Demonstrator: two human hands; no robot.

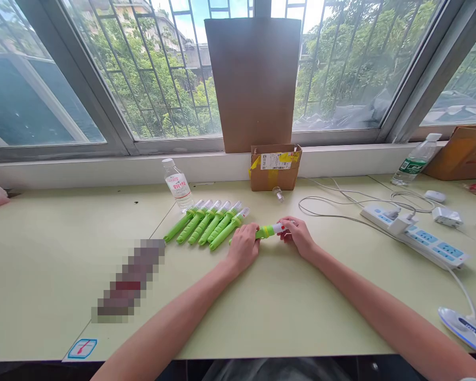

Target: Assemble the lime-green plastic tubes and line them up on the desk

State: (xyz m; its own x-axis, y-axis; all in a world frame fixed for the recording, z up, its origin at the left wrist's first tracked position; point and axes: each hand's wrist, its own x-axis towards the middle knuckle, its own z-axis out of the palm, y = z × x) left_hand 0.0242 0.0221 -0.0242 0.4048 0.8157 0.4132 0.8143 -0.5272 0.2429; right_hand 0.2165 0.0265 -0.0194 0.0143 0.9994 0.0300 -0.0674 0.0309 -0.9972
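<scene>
Both hands hold one green tube with a whitish end low over the table, lying roughly sideways. My left hand is wrapped round its green body. The fingers of my right hand pinch the whitish end at the right, where a small red spot shows. Just left of my left hand, several similar green tubes with clear tips lie side by side in a slanted row. A small clear cap-like piece rests beyond my hands, in front of the cardboard box.
The small open cardboard box stands by the window wall. A water bottle is behind the row, another at the back right. A power strip with cables lies on the right. A pixelated object lies left.
</scene>
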